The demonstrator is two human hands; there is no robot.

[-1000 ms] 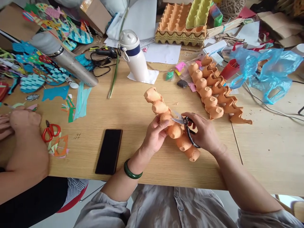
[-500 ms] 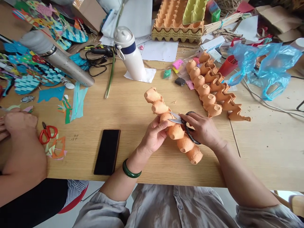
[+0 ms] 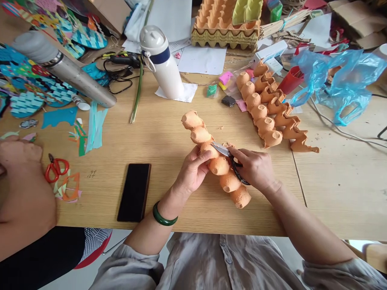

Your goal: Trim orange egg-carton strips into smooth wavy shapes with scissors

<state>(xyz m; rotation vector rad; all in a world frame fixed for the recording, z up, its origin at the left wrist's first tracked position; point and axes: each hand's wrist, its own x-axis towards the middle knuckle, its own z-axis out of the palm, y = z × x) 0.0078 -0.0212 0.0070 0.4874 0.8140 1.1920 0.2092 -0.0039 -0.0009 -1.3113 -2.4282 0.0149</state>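
My left hand point(image 3: 192, 171) grips an orange strip of egg-carton cups point(image 3: 219, 165) near its middle, just above the wooden table point(image 3: 163, 133). My right hand point(image 3: 255, 168) is closed on black-handled scissors point(image 3: 231, 159), whose silver blades lie against the strip between two cups. A green bangle point(image 3: 163, 215) circles my left wrist. A second cut carton strip point(image 3: 267, 117) lies on the table to the right of the one I hold.
A black phone point(image 3: 134, 192) lies left of my hands. A white bottle point(image 3: 161, 62), a steel flask point(image 3: 63, 70), stacked egg trays point(image 3: 226, 24) and a blue plastic bag point(image 3: 335, 86) stand behind. At the left, another person's arm point(image 3: 22, 181) rests by red scissors point(image 3: 56, 167) and paper scraps.
The scissor blades have slid further left into the carton strip and closed somewhat. The strip has shifted slightly. The view has drifted, and the other person's arm has moved a little left.
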